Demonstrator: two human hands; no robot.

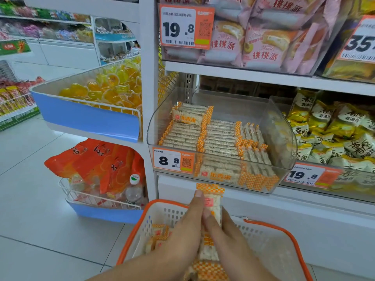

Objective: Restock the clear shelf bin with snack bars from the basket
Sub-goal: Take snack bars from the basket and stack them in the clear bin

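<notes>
Snack bars [211,220], white with orange-checked ends: one stack, count not clear, pressed between left hand [182,230] and right hand [229,238], hands together and fingers laid straight along the stack, above the basket [269,226]. Basket: one, white with orange rim, more bars [160,236] loose inside, count unclear. Clear shelf bin [282,126]: one, just above the held stack, open-topped; bars in three rows [213,136] towards the front and left, one more packet lying behind; bare floor at rear and right. Price tag [172,160] on front: 8.8
</notes>
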